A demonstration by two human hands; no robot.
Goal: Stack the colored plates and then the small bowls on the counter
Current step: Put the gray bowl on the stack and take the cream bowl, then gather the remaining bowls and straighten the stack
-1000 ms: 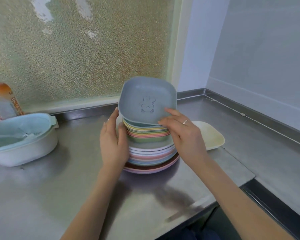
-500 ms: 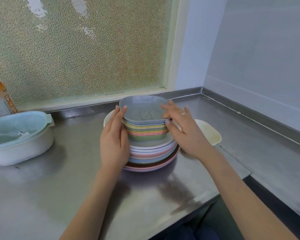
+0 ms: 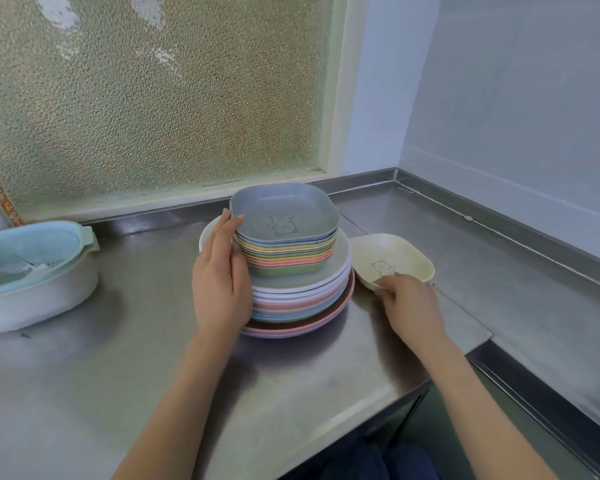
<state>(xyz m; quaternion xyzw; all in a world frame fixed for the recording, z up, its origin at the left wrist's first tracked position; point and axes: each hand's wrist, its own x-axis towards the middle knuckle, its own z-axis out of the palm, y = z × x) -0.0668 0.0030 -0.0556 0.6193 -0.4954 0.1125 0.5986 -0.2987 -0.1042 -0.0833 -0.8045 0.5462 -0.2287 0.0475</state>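
On the steel tabletop (image 3: 125, 386), small bowls (image 3: 286, 244) sit stacked atop the colored plates (image 3: 302, 299); left hand (image 3: 220, 282) lies flat against them, grip spread, while right hand (image 3: 411, 306) pinches the cream bowl (image 3: 394, 259) beside the stack.

Left hand (image 3: 222, 275) upright, palm inward, fingers extended and together. Right hand (image 3: 411, 306) reaching forward, palm down, fingertips curled. Both forearms bare.

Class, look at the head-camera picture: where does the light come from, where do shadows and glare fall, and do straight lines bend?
Head view: soft daylight enters through the frosted window; faint shadows lie on the steel counter beneath the plate stack and the forearms; dull glare streaks the counter's back edge; wide-angle distortion bows the window frame and wall lines; focus is slightly soft overall.
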